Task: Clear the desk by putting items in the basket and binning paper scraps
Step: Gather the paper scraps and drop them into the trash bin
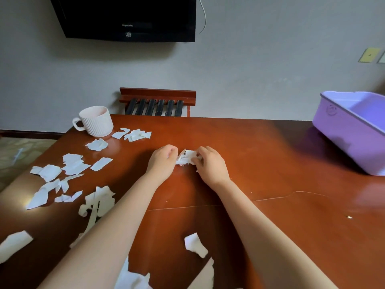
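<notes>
A small bunch of white paper scraps [186, 157] lies mid-desk between my two hands. My left hand [163, 159] has curled fingers against its left side. My right hand [210, 162] pinches the bunch from the right. Several more torn white scraps [68, 170] are strewn over the left part of the brown desk [270, 215], and one scrap [195, 245] lies near the front. A white ribbed mug [95, 120] stands at the back left corner. A purple plastic basket [352, 130] sits at the right edge.
A dark TV [127, 17] hangs on the wall above. A wooden rack with black slats [156, 103] stands behind the desk. A thin thread [270, 198] lies across the desk. Floor shows past the left edge.
</notes>
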`<state>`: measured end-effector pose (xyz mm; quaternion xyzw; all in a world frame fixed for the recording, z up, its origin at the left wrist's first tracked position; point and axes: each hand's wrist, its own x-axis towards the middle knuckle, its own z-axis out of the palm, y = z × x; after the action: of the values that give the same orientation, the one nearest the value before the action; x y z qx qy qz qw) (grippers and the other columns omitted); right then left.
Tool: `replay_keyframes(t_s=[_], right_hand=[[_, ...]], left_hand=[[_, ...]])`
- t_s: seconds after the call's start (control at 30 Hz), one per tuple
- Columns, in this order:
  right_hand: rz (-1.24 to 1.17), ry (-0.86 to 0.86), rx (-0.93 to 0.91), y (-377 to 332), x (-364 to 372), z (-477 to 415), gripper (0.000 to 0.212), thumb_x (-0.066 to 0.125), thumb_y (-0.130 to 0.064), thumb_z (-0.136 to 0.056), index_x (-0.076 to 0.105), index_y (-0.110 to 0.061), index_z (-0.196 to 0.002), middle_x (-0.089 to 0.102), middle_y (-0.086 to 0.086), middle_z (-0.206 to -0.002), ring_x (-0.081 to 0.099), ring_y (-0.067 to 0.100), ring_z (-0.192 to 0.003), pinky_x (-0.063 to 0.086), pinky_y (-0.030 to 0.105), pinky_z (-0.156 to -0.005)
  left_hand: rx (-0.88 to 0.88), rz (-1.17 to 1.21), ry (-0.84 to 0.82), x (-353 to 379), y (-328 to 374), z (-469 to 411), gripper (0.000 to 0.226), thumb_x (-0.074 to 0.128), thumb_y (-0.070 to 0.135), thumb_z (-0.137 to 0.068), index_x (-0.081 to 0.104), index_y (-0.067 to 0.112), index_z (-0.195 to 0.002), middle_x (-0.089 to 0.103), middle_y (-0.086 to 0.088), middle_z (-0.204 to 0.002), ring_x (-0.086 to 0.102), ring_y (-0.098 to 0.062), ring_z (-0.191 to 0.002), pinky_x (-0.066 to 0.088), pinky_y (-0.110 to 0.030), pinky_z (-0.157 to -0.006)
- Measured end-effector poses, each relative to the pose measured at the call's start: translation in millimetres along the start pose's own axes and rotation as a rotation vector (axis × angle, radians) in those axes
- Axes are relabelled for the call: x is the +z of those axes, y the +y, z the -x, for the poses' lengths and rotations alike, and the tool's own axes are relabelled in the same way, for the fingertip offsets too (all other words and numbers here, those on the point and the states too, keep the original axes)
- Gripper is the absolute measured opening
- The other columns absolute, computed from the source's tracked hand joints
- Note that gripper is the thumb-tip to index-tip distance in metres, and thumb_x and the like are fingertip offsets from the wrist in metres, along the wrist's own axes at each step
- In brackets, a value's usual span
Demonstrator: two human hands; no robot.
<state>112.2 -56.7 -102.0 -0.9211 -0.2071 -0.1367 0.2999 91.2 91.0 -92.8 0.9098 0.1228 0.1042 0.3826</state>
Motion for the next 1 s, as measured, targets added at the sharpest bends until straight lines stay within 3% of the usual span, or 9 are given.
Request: replay_keyframes(t_s=[0.1, 0.2, 0.37, 0.5, 0.6, 0.7, 0.83, 1.0], right_hand=[[-0.079, 0.074, 0.098, 4, -8, 12, 0.021, 0.048, -0.013, -0.095, 0.042, -0.011, -0.075, 0.046, 0.001, -0.074, 0.043, 0.021, -0.065, 0.029, 0.03, -0.052], [-0.327, 0.199, 0.308, 7, -18, 16, 0.028, 0.045, -0.015, -0.095, 0.037, -0.013, -0.068, 0.043, -0.003, -0.064, 0.037, 0.015, -0.058, 0.029, 0.027, -0.051], [-0.564, 0.299, 0.456, 2, -26, 17, 0.033, 0.042, -0.01, -0.092, 0.03, -0.015, -0.062, 0.035, -0.004, -0.058, 0.027, 0.009, -0.052, 0.028, 0.017, -0.045], [-0.706, 0.424, 0.522, 8, -28, 15, 0.031, 0.041, -0.007, -0.091, 0.031, -0.013, -0.062, 0.033, -0.003, -0.06, 0.028, 0.01, -0.055, 0.028, 0.016, -0.048], [-0.767, 0.454, 0.53, 11, -27, 15, 0.029, 0.041, -0.007, -0.09, 0.031, -0.013, -0.063, 0.033, 0.0, -0.062, 0.029, 0.012, -0.058, 0.029, 0.018, -0.048], [-0.784, 0.457, 0.545, 11, -28, 15, 0.03, 0.042, -0.008, -0.089, 0.031, -0.014, -0.062, 0.033, 0.0, -0.062, 0.032, 0.014, -0.06, 0.03, 0.024, -0.052], [-0.752, 0.434, 0.577, 11, -29, 16, 0.031, 0.047, -0.01, -0.087, 0.032, -0.014, -0.061, 0.037, 0.002, -0.063, 0.033, 0.014, -0.061, 0.031, 0.026, -0.054], [-0.662, 0.374, 0.537, 10, -30, 18, 0.033, 0.053, -0.003, -0.078, 0.03, -0.015, -0.059, 0.038, -0.003, -0.06, 0.03, 0.013, -0.056, 0.027, 0.022, -0.049]], left_hand=[[-0.015, 0.055, 0.014, 4, 0, 10, 0.037, 0.032, 0.032, -0.101, 0.053, 0.018, -0.128, 0.055, -0.002, -0.13, 0.05, -0.018, -0.118, 0.04, -0.024, -0.088], [0.024, 0.027, 0.025, 8, 0, 16, 0.037, 0.036, 0.035, -0.099, 0.05, 0.021, -0.13, 0.053, -0.001, -0.131, 0.049, -0.018, -0.118, 0.041, -0.025, -0.087], [0.165, -0.258, -0.115, 14, 8, 22, 0.059, 0.042, 0.058, -0.09, 0.029, 0.035, -0.144, 0.034, 0.008, -0.149, 0.029, -0.019, -0.138, 0.031, -0.042, -0.109], [0.301, -0.485, -0.186, 22, 16, 21, 0.064, 0.043, 0.061, -0.087, 0.026, 0.037, -0.144, 0.028, 0.008, -0.151, 0.02, -0.018, -0.141, 0.017, -0.042, -0.114], [0.303, -0.489, -0.129, 31, 19, 17, 0.04, 0.044, 0.054, -0.091, 0.046, 0.032, -0.125, 0.039, 0.004, -0.137, 0.032, -0.02, -0.127, 0.027, -0.038, -0.106], [0.302, -0.461, -0.054, 37, 23, 18, 0.013, 0.043, 0.037, -0.096, 0.046, 0.024, -0.096, 0.045, -0.001, -0.123, 0.039, -0.02, -0.115, 0.036, -0.034, -0.098], [0.299, -0.427, -0.016, 36, 24, 21, 0.023, 0.043, 0.031, -0.098, 0.059, 0.014, -0.096, 0.053, -0.002, -0.104, 0.051, -0.017, -0.1, 0.048, -0.03, -0.088], [0.28, -0.343, 0.009, 35, 22, 24, 0.036, 0.042, 0.03, -0.098, 0.068, 0.006, -0.09, 0.06, -0.004, -0.08, 0.06, -0.017, -0.081, 0.049, -0.025, -0.069]])
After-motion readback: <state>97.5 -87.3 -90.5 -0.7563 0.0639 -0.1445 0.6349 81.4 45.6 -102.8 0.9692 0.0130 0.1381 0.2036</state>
